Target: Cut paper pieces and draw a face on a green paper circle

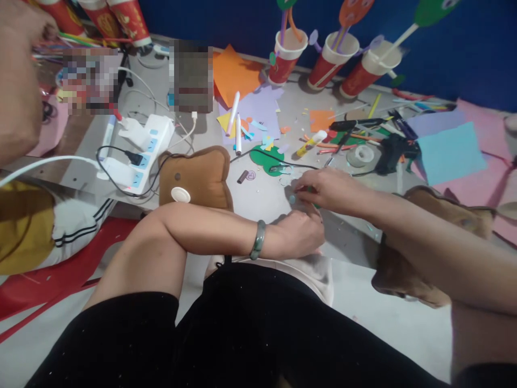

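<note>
My left hand (pixel 301 233) rests on the grey table near its front edge, fingers curled closed, with a green bangle (pixel 258 240) on the wrist. My right hand (pixel 329 188) reaches in from the right just above it, fingers pinched round a small piece with green and pale blue showing (pixel 297 195). The two hands touch or nearly touch. What the left fingers grip is hidden under the right hand.
Green paper cutouts (pixel 266 158), a glue stick (pixel 311 143), white markers (pixel 233 114), a tape roll (pixel 361 155), a black glue gun (pixel 391 152) and coloured paper sheets (pixel 450 152) lie behind. Red paper cups (pixel 285 59) stand at the back. A power strip (pixel 141 156) and brown cushion (pixel 196 178) sit left. Another person's hand (pixel 18 81) is at top left.
</note>
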A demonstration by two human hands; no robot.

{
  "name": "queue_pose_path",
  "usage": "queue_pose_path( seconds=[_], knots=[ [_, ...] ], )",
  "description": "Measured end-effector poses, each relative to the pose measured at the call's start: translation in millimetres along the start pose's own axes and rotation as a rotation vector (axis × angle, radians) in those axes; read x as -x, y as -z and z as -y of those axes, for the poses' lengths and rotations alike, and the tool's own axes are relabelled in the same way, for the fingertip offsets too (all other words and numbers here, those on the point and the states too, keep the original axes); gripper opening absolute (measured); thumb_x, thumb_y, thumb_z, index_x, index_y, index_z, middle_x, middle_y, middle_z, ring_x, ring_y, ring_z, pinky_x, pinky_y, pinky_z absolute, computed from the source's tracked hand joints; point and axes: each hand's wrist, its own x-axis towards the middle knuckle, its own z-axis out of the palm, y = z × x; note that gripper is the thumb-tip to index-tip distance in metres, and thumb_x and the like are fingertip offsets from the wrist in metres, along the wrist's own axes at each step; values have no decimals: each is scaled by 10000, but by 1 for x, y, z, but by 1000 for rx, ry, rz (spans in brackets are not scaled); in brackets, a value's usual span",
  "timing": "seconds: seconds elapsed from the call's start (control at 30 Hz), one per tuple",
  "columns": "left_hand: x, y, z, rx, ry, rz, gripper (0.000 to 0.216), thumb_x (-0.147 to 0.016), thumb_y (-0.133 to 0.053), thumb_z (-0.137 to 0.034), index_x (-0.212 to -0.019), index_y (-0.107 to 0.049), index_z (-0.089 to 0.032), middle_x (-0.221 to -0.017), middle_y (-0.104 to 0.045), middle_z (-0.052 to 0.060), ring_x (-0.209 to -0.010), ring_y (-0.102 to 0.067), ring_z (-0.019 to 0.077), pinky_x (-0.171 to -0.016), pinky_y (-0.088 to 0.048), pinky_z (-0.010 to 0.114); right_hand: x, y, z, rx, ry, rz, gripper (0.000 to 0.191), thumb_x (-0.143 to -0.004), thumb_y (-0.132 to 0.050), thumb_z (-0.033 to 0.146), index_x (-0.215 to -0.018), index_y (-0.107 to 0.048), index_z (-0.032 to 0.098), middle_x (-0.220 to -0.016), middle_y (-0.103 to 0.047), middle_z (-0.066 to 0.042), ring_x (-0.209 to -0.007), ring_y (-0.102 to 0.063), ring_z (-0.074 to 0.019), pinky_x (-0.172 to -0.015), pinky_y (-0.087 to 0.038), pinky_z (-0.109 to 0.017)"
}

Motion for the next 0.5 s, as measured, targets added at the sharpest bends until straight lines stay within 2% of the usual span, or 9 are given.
queue_pose_path(
  seconds=[0.1, 0.3, 0.5],
  knots=[
    [1, -1, 0, -6, 9, -14, 887, -1062, -613, -601, -1526, -559, 153, -1329, -707, 431, -1060, -766, 387, -635, -471, 330, 3, -4, 3, 22, 33, 4, 269, -994, -602, 335, -1114, -834, 268, -1063, -826, -68, -943, -743, -262, -721, -422, -329],
    [2, -4, 0, 13, -7, -28, 823, -1048, -642, -607, -1453, -653, 110, -1209, -767, 356, -850, -733, 301, -598, -357, 321, 7, 8, 21, 35, 21, 52, 236, -1002, -593, 283, -1061, -821, 264, -1060, -806, -75, -969, -733, -256, -737, -419, -325],
    [3, 0, 0, 17, -7, -5, 833, -1054, -643, -601, -1476, -632, 117, -1202, -766, 351, -846, -725, 291, -580, -292, 320, -1, 16, 30, 19, -66, 130, 217, -934, -634, 236, -1066, -807, 225, -1077, -820, -83, -1015, -742, -272, -812, -464, -329]
  ],
)
